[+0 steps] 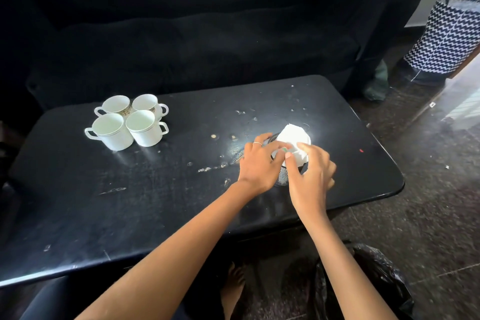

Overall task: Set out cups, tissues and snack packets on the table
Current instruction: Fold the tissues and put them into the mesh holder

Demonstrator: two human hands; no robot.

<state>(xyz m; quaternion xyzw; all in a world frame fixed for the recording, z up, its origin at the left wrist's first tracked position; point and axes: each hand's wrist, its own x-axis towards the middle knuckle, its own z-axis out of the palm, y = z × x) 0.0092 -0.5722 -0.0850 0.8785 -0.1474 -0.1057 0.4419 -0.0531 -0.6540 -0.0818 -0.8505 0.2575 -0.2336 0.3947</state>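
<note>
On the black table [155, 202], toward its right side, a white wad of tissues [294, 139] sticks up out of a dark mesh holder [281, 176] that stands upright on the tabletop. Both hands are at it. The left hand [259, 161] wraps the holder's left side, fingers curled around the rim and its thumb reaching across to the tissues; a thin ring shows on one finger. The right hand [310, 171] comes in from the right, fingers bent and pressed onto the tissues at the holder's mouth, thumb lying down the mesh; whether it truly pinches the paper I cannot tell, since the fingers are slightly blurred. Well apart, at the table's far left, four white cups [127, 122] stand upright in a tight square, touching one another, handles pointing outward. The tabletop is scuffed and flecked with pale crumbs. Behind the table sits a dark sofa [207, 21], and at far right a zigzag-patterned basket [441, 34] stands on the floor. A black plastic bag [376, 286] lies on the floor near the person's bare foot [233, 286].
</note>
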